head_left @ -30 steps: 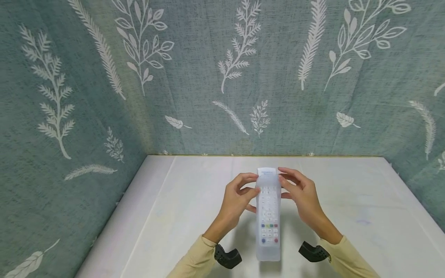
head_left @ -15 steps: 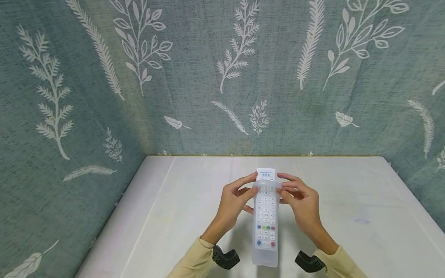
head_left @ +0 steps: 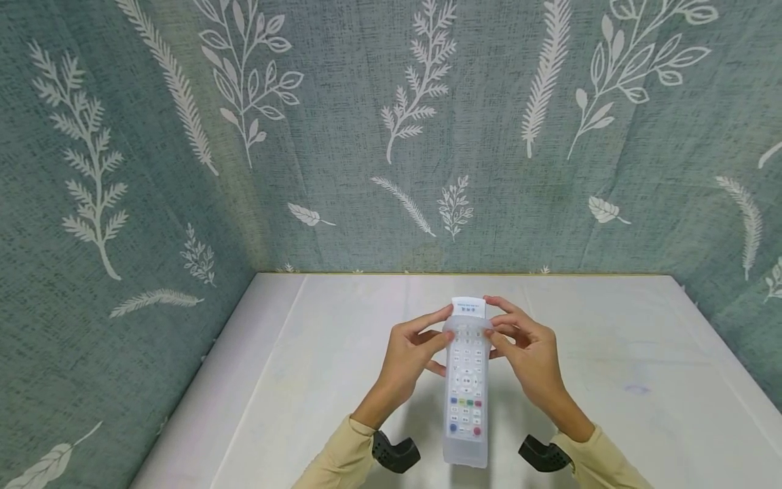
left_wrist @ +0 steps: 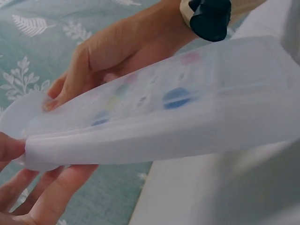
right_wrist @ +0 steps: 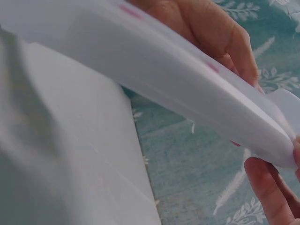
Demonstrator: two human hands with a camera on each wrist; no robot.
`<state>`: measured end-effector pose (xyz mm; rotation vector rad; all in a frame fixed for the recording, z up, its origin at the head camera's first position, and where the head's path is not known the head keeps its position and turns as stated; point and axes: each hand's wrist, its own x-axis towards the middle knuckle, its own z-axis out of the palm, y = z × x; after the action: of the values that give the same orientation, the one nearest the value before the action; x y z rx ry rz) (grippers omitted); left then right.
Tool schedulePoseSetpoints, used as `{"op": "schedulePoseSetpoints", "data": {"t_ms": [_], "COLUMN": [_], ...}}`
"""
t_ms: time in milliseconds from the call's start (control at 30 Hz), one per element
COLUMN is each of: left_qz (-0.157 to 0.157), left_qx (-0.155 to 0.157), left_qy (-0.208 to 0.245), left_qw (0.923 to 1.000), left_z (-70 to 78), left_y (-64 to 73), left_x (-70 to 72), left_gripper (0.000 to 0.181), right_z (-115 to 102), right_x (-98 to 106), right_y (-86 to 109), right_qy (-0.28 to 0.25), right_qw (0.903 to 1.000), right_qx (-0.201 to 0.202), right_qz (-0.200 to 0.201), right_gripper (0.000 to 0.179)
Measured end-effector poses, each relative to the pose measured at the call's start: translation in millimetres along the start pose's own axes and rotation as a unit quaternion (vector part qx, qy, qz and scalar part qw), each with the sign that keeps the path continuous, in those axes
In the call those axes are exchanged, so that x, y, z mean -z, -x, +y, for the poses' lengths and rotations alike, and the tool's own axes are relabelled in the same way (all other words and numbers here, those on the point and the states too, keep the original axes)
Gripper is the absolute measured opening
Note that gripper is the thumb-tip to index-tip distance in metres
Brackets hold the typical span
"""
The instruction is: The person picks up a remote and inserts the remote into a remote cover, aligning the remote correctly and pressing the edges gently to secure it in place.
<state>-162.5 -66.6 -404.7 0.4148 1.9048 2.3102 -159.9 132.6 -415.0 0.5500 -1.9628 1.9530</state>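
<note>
Nearest to us, at the bottom edge of the head view, we saw pale yellow sleeves [head_left: 339, 456] on both forearms, with a black wrist camera [head_left: 396, 454] on the left and another black camera [head_left: 542, 454] on the right. Between them we had the closed lower end of a translucent cover [head_left: 466, 451], which reached past the last buttons of the white remote control [head_left: 469, 310] inside it. Through the cover we made out a blue and a red button, then a row of blue, yellow, green and red, then paler keys.

Farther up, the left hand [head_left: 408, 356] and the right hand [head_left: 530, 356] stood apart on opposite sides, both clamped on the cover at its flared mouth, thumbs in front. The wrist views were blurred, so we could not tell exactly how the fingers behind lay. Beyond the mouth, the remote control's blue-lettered end poked out bare. We saw it all over the white desk [head_left: 342, 326], shadows beneath, and behind that a grey-green cloth [head_left: 342, 136] printed with white leaves.
</note>
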Motion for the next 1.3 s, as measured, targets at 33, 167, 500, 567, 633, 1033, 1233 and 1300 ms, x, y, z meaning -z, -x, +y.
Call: {"op": "schedulePoseSetpoints", "data": {"t_ms": [33,167,500,567,633,1033,1233,1300], "left_qz": [0.002,0.019,0.05,0.049,0.048,0.073,0.057,0.045], "left_qx": [0.001,0.007,-0.004,-0.003,-0.001,0.027,0.045,0.049], "left_qy": [0.0,0.008,0.006,0.0,-0.006,0.019,0.02,0.015], "left_qw": [1.0,0.9998,0.9987,0.9988,0.9988,0.9968,0.9972,0.9977], "left_z": [-0.5,-2.9,-4.3,-3.5,-2.8,-1.7,-0.8,-0.1], "left_y": [0.1,0.4,3.9,4.4,4.8,2.5,0.2,-0.1], "left_x": [-0.3,-1.9,-3.9,-4.7,-5.4,-14.8,-15.7,-14.4], "left_gripper": [0.04,0.038,0.019,0.019,0.019,0.019,0.02,0.021], "right_z": [-0.1,1.2,2.6,2.8,2.8,-2.4,-4.5,-4.7], "right_x": [-0.1,0.6,10.8,11.2,11.5,15.9,15.1,14.8], "right_y": [-0.4,-1.4,-15.7,-18.1,-19.7,-25.7,-22.7,-20.4], "right_qy": [0.003,0.001,-0.165,-0.146,-0.12,-0.035,-0.04,-0.031], "right_qw": [1.0,0.9996,0.9706,0.9743,0.9779,0.9937,0.9927,0.9919], "right_qx": [-0.002,-0.03,-0.162,-0.158,-0.156,-0.095,-0.105,-0.116], "right_qz": [0.003,-0.002,-0.065,-0.067,-0.069,-0.048,-0.045,-0.04], "right_gripper": [0.01,0.01,0.016,0.019,0.023,0.026,0.028,0.03]}}
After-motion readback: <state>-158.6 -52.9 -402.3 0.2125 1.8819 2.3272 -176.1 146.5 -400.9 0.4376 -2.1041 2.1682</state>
